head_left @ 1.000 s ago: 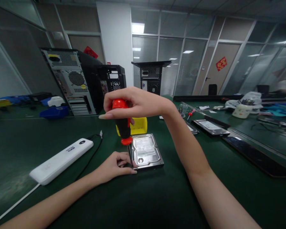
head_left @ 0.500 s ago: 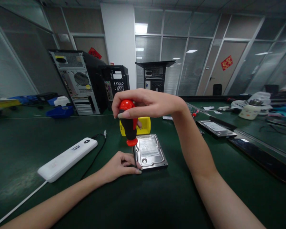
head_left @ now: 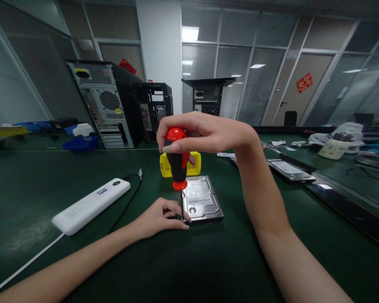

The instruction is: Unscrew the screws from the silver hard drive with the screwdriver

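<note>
gripping screwdriver (head_left: 177, 162) — hard drive (head_left: 201, 203) corner

Right hand (head_left: 205, 132) holds screwdriver (head_left: 177, 158) upright on hard drive (head_left: 201, 203).

Glossy red-and-black plastic screwdriver (head_left: 177, 158), shiny metal hard drive (head_left: 202, 201) (paper label), matt green table mat (head_left: 208, 261).

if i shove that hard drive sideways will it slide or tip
Probably slide: the hard drive lies flat and low on the smooth green table. Its metal casing suggests stiff and heavy for its size. The left hand at its corner would resist.
</note>
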Action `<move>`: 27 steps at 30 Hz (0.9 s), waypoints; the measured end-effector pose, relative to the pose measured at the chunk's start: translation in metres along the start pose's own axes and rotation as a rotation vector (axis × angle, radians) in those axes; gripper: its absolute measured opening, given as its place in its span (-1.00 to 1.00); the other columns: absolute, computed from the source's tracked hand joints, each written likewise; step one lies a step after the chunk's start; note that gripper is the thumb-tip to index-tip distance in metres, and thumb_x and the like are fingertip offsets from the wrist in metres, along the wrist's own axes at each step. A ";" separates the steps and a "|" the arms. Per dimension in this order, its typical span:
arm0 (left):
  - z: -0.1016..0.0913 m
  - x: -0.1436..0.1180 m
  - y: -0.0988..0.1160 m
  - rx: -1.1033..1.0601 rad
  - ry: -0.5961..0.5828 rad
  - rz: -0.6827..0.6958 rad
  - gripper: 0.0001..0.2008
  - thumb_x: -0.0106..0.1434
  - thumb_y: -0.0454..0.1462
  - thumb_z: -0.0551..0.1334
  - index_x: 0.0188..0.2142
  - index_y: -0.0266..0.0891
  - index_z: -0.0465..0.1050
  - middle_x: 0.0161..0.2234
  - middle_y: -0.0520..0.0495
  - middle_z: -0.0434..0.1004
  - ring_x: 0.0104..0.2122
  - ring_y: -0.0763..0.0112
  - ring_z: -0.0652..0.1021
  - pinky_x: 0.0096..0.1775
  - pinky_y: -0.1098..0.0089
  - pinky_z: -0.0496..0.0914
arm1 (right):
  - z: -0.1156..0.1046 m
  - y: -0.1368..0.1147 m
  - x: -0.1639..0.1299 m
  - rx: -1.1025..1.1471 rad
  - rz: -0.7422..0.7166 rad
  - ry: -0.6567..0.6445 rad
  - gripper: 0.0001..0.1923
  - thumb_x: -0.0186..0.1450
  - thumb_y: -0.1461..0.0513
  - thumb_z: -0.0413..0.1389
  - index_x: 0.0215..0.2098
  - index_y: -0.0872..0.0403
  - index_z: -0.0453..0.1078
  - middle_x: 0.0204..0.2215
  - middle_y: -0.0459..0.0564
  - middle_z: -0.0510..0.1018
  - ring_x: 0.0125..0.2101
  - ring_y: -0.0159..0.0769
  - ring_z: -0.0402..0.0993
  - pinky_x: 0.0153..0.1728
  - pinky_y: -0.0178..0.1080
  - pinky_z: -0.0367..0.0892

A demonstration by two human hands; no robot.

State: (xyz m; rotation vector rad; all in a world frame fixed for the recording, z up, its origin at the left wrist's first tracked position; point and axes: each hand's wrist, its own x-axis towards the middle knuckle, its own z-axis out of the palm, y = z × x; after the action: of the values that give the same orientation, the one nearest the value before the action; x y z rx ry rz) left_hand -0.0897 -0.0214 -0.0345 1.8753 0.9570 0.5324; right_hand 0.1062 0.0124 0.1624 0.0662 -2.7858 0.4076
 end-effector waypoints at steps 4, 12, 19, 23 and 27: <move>-0.003 0.000 -0.003 0.044 0.011 0.009 -0.66 0.07 -0.08 0.43 -0.25 -0.27 0.64 -0.35 -0.04 0.53 -0.48 0.48 0.32 -0.38 0.42 0.25 | 0.000 -0.002 0.001 -0.025 0.010 0.006 -0.78 0.39 0.33 -0.01 -0.09 0.38 0.31 -0.20 -0.02 0.41 -0.24 -0.57 0.35 -0.20 -0.48 0.30; -0.002 0.000 -0.001 0.042 0.022 -0.007 -0.69 0.08 -0.09 0.41 -0.28 -0.27 0.64 -0.36 -0.02 0.52 -0.49 0.49 0.29 -0.38 0.45 0.23 | 0.000 -0.002 0.001 -0.036 0.003 -0.019 -0.76 0.42 0.27 -0.05 -0.09 0.35 0.27 -0.20 -0.04 0.38 -0.23 -0.54 0.32 -0.17 -0.43 0.26; -0.002 0.000 0.001 0.039 0.013 -0.010 -0.71 0.09 -0.10 0.41 -0.29 -0.27 0.65 -0.35 -0.03 0.54 -0.47 0.48 0.32 -0.35 0.43 0.24 | 0.001 -0.002 0.001 -0.029 0.021 0.003 -0.75 0.40 0.27 -0.01 -0.09 0.36 0.31 -0.22 -0.03 0.41 -0.26 -0.55 0.34 -0.22 -0.46 0.28; -0.001 0.001 -0.003 0.050 0.021 -0.007 -0.68 0.08 -0.08 0.41 -0.27 -0.27 0.65 -0.32 -0.06 0.57 -0.47 0.47 0.33 -0.38 0.43 0.22 | 0.002 -0.001 0.001 -0.032 0.018 0.007 -0.76 0.40 0.26 -0.01 -0.10 0.33 0.30 -0.22 -0.04 0.41 -0.26 -0.56 0.35 -0.23 -0.48 0.30; -0.001 0.000 -0.002 0.048 0.015 -0.017 -0.68 0.09 -0.07 0.40 -0.29 -0.27 0.64 -0.31 -0.06 0.57 -0.42 0.42 0.38 -0.36 0.43 0.24 | 0.004 -0.001 0.003 0.030 0.045 -0.010 -0.75 0.40 0.27 0.00 -0.07 0.35 0.27 -0.22 -0.04 0.39 -0.32 -0.61 0.34 -0.32 -0.53 0.28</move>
State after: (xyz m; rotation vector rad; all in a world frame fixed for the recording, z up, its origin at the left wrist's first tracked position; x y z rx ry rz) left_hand -0.0910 -0.0200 -0.0362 1.9066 1.0029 0.5179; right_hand 0.1025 0.0099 0.1600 0.0120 -2.7954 0.4621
